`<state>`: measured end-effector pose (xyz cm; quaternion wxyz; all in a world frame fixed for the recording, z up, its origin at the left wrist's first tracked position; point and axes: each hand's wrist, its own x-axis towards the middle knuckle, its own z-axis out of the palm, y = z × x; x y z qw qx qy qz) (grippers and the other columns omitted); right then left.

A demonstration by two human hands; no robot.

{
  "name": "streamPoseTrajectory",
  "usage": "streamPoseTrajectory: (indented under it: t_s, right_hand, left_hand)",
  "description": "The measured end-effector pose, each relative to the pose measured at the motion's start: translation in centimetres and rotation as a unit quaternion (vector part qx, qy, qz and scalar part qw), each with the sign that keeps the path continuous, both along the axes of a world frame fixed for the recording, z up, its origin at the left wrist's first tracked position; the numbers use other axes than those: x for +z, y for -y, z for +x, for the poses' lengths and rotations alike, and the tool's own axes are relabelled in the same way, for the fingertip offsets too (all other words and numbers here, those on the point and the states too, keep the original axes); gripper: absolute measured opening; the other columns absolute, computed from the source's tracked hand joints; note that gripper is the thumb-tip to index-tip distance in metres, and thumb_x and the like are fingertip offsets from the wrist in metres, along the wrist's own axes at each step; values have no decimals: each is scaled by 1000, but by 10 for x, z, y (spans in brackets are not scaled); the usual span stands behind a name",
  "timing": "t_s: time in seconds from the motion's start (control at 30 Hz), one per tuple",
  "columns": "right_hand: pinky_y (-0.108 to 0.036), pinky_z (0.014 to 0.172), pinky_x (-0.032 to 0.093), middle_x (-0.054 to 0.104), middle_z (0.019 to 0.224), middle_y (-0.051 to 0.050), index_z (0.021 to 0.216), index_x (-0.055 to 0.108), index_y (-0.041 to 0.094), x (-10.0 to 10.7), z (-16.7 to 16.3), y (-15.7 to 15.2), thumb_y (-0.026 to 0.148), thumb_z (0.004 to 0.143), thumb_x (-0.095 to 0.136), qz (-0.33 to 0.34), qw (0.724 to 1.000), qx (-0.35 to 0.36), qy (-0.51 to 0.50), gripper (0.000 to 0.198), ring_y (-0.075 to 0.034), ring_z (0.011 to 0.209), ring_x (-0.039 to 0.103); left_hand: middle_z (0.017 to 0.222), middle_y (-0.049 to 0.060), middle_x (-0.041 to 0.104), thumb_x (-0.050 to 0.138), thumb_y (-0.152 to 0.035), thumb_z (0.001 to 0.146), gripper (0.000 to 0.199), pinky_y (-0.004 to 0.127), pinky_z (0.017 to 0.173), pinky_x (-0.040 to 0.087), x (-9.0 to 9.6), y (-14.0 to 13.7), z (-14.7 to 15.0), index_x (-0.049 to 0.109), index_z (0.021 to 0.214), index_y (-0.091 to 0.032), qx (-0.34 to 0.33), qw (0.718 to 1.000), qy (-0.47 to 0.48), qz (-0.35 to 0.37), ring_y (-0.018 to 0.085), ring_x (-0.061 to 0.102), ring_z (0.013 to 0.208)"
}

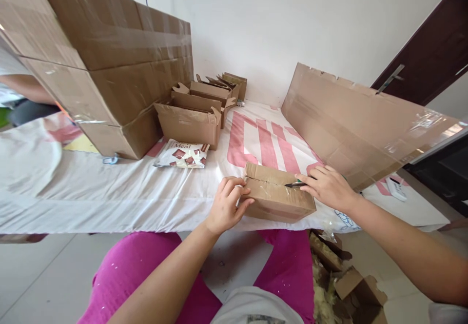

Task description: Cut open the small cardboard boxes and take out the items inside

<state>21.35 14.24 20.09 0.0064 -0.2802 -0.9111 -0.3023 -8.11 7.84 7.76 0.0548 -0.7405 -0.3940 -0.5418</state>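
Observation:
A small cardboard box [270, 198] lies taped along its top near the table's front edge, with a slit along the left part of its seam. My left hand [229, 202] grips the box's left end, thumb low and fingers at the upper corner. Over the right half of the top, my right hand [327, 186] is closed on a pointed cutting tool [293, 185]. Its dark tip rests at the seam and points left; a bit of green shows by the fingers. The rest of the tool is hidden in the hand, so its exact kind is unclear.
Opened small boxes [190, 126] stand in a row behind a white "Meal" packet [183, 154]. Tall taped cartons [109, 70] wall off the left, a cardboard panel [358, 124] the right. Torn cardboard [351, 285] lies on the floor. Another person's arm [27, 87] shows far left.

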Motion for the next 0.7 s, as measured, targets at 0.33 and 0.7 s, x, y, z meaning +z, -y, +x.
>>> streamPoseTrajectory:
  t_s: [0.33,0.7]
  right_hand:
    - [-31,73,33,63,82,-5,115,66,23,4,23,4,38,95,50,-22,999,-39,-1,30,-19,80,53]
    - [-31,73,35,62,82,-3,116,65,24,7,35,5,40,94,51,-44,997,-53,16,30,-19,82,56]
  left_hand:
    - [102,8,61,60,-28,88,13,41,82,45,0,-3,1,54,97,-20,21,999,-31,2,23,52,95]
    - [103,8,61,61,-28,88,14,41,82,45,1,-3,1,53,96,-20,20,999,-46,7,24,51,96]
